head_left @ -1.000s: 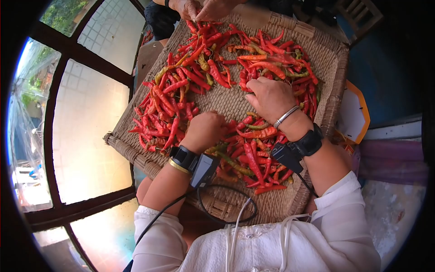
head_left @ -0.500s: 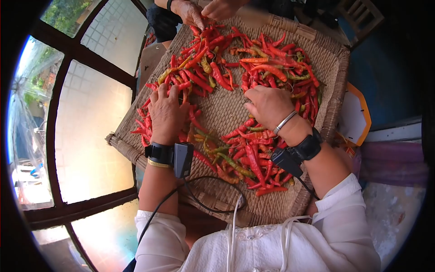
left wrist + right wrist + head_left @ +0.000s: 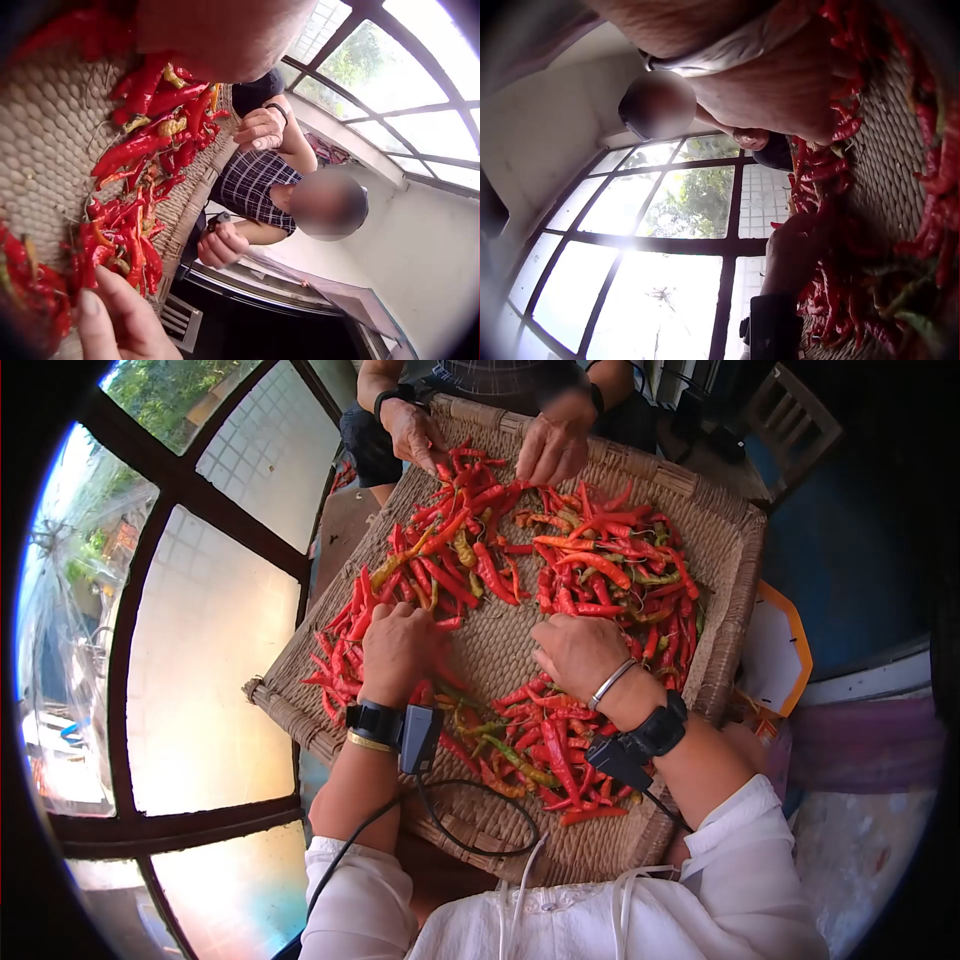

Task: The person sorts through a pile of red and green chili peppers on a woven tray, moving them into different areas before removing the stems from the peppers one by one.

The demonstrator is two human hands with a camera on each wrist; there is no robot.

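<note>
Left hand (image 3: 400, 645) and right hand (image 3: 575, 650) are curling over red chilies (image 3: 555, 735) on a woven tray (image 3: 735, 550). Their knuckles are hiding both grips, so I cannot tell. Another person's hands (image 3: 545, 450) are reaching in opposite.

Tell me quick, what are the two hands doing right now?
Left hand: curled over the red chillies; grip cannot be told.
Right hand: fingers bent down beside red chillies; grip cannot be told.
</note>
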